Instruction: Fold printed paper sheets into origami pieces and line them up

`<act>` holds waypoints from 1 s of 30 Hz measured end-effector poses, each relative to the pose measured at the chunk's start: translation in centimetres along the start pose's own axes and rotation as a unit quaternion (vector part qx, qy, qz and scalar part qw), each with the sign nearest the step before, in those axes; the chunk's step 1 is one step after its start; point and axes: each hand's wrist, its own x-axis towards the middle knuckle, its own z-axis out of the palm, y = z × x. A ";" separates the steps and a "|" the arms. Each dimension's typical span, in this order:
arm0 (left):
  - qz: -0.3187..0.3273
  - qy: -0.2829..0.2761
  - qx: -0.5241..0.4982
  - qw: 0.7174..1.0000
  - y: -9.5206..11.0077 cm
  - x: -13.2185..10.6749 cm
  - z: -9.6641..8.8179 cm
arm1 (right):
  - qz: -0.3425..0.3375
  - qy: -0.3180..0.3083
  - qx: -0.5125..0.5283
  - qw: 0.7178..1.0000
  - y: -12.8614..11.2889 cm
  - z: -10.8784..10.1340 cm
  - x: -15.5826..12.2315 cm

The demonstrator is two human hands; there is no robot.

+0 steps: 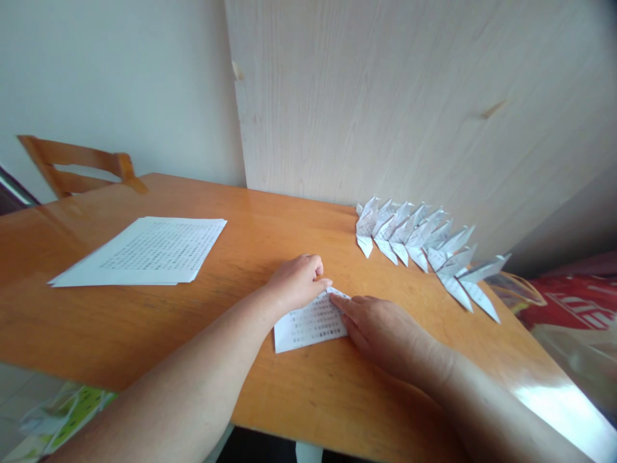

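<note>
A folded sheet of printed white paper (308, 325) lies on the orange wooden table (144, 328) near its front edge. My left hand (296, 281) rests on the sheet's upper left part, fingers curled, thumb pressing the fold near the top corner. My right hand (380, 328) lies flat over the sheet's right side, fingers stretched toward the same corner and pressing it down. The two hands nearly meet at the top edge of the paper.
A stack of printed sheets (144, 252) lies at the left of the table. A row of several folded paper cranes (424, 247) runs along the back right beside a pale wooden panel (409, 103). A wooden chair (80, 166) stands at far left. A red bag (573, 302) sits beyond the right edge.
</note>
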 end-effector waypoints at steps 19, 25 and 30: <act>-0.009 -0.026 -0.059 0.998 -0.8 0.3 -0.2 | 0.040 -0.013 0.019 0.999 -0.3 -0.3 0.2; 0.000 -0.020 -0.069 0.997 -1.1 0.4 -0.1 | 0.051 -0.038 0.015 0.998 -0.5 -0.5 0.6; -0.007 -0.025 -0.067 0.997 -1.0 0.4 -0.1 | 0.058 -0.049 0.008 0.997 -0.8 -0.9 0.7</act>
